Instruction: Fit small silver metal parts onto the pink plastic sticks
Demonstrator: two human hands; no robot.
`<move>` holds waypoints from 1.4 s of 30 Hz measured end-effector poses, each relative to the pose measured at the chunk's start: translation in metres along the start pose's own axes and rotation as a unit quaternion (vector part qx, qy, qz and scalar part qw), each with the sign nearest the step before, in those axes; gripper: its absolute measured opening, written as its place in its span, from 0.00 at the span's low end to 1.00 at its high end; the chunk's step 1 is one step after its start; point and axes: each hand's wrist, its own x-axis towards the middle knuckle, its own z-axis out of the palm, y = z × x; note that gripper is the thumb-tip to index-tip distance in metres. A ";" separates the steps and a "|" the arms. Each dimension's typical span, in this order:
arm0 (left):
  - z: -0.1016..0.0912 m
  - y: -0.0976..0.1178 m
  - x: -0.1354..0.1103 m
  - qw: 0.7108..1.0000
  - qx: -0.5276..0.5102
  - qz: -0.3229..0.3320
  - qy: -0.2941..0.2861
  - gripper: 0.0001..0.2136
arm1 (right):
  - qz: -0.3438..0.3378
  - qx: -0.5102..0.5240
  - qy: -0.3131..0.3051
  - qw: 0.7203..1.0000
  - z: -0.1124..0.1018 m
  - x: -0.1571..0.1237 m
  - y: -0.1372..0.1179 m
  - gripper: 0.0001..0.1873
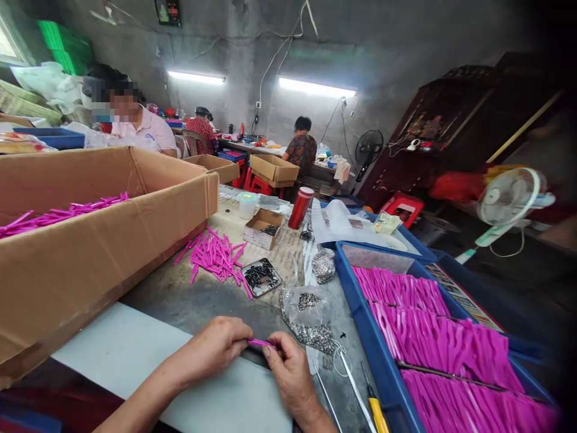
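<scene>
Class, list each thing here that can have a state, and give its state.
Left hand: pinching the pink stick
Right hand: pinching it too
Pink stick: held
Large carton: open, partly filled
Small box: open
Square tray: uncovered
Red flask: upright
Blue crate: open, filled
Wall lights: lit
White fan: running or not, unclear

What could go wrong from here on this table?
The right hand is near the metal bits and could perhaps scatter them. The black bits lie close beside the pink pile, so a bump might mix them. The yellow-handled tool lies tip bare, which might prick anyone reaching past.
</scene>
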 end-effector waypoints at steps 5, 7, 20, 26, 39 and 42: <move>0.009 0.010 0.005 0.997 0.065 0.030 -0.028 0.09 | 0.020 0.024 -0.004 0.999 0.001 -0.001 0.001 0.06; 0.013 0.010 0.009 0.998 0.047 0.037 -0.037 0.10 | 0.031 0.040 -0.008 0.999 0.001 0.000 0.001 0.07; 0.031 -0.019 0.031 0.995 -0.011 -0.014 0.095 0.10 | 0.049 -0.002 0.076 0.996 -0.029 0.016 -0.011 0.11; 0.038 -0.030 0.029 0.986 0.012 -0.051 0.160 0.10 | -0.024 -0.079 0.046 0.996 -0.037 0.058 -0.024 0.09; 0.045 -0.042 0.033 0.970 0.018 -0.118 0.214 0.10 | -0.065 -0.395 -0.225 0.888 0.005 0.141 -0.010 0.09; 0.045 -0.042 0.034 0.968 0.014 -0.125 0.217 0.09 | -0.063 -0.416 -0.256 0.870 0.011 0.144 -0.004 0.09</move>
